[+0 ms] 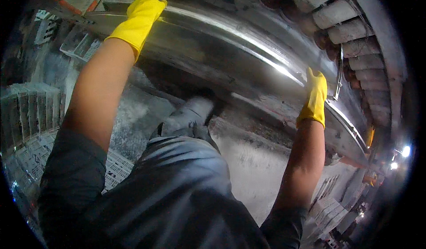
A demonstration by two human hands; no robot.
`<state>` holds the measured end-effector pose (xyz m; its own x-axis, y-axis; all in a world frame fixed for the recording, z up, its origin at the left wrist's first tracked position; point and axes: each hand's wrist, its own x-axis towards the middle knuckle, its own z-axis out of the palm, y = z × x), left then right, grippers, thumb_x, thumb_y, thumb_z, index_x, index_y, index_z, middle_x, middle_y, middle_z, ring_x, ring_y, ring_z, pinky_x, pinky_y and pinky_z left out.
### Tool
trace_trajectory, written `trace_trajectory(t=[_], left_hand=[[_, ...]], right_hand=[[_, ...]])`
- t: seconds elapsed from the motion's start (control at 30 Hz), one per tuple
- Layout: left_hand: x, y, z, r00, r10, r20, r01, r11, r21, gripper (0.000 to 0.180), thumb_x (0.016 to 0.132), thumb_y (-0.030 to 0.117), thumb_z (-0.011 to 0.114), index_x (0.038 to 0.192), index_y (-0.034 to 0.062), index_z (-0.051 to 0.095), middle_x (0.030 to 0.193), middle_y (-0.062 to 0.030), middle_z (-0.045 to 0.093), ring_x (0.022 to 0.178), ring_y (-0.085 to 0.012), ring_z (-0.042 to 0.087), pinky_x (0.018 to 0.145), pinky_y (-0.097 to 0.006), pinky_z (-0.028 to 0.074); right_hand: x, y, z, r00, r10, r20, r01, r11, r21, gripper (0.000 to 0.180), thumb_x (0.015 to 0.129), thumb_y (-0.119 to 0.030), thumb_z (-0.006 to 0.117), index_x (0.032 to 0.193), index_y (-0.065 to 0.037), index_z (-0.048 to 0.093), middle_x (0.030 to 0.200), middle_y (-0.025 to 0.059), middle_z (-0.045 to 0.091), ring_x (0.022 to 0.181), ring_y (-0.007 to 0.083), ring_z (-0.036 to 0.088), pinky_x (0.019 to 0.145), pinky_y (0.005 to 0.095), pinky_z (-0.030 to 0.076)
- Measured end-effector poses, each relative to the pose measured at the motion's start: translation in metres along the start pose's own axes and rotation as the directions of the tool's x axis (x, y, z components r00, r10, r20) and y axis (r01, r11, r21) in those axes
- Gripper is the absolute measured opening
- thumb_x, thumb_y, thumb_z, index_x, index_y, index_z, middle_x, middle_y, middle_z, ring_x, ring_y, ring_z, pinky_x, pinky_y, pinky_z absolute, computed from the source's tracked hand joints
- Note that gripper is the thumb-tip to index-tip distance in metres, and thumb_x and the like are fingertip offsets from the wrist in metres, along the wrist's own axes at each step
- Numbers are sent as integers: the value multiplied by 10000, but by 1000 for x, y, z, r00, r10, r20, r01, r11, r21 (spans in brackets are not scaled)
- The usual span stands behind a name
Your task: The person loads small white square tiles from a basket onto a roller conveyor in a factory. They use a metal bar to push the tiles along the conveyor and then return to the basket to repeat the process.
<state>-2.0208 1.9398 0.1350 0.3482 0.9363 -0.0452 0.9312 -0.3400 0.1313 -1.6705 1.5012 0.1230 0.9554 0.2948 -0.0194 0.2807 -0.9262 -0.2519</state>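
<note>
A long shiny metal sheet (230, 49), curved like a trough, runs from the upper left to the lower right. My left hand (141, 15), in a yellow glove, grips its far upper-left edge. My right hand (314, 97), also in a yellow glove, is closed on the sheet's near edge at the right. Both bare forearms reach up from my dark sleeves. A dusty grey boot (188, 118) shows below the sheet between my arms.
A row of grey cylindrical rollers (350, 27) curves along the upper right behind the sheet. Stacks of pale blocks (29, 111) stand at the left. The floor (253, 169) is dusty white. Bright lamps (404, 151) glow at the far right.
</note>
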Motion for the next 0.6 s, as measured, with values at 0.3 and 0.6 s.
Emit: trace_trajectory(t=[0.3,0.6], left_hand=[[-16,5,9,999,23,-26,-23,1000,-10,592,898,535,620,1331,132,625,1336,-148,636,1242,-354,587,1027,-479,457],[-16,4,19,995,70,-75,-70,998,2,608,890,545,619,1322,117,622,1327,-160,635,1230,-358,591,1021,-477,459]], right_hand=[[9,15,3,994,47,98,-54,996,65,612,920,-500,621,1287,-11,639,1046,185,732,784,256,736,671,363,567],[15,25,12,995,48,92,-52,998,38,649,877,-541,586,1269,-30,666,1139,210,717,1030,339,701,910,413,514]])
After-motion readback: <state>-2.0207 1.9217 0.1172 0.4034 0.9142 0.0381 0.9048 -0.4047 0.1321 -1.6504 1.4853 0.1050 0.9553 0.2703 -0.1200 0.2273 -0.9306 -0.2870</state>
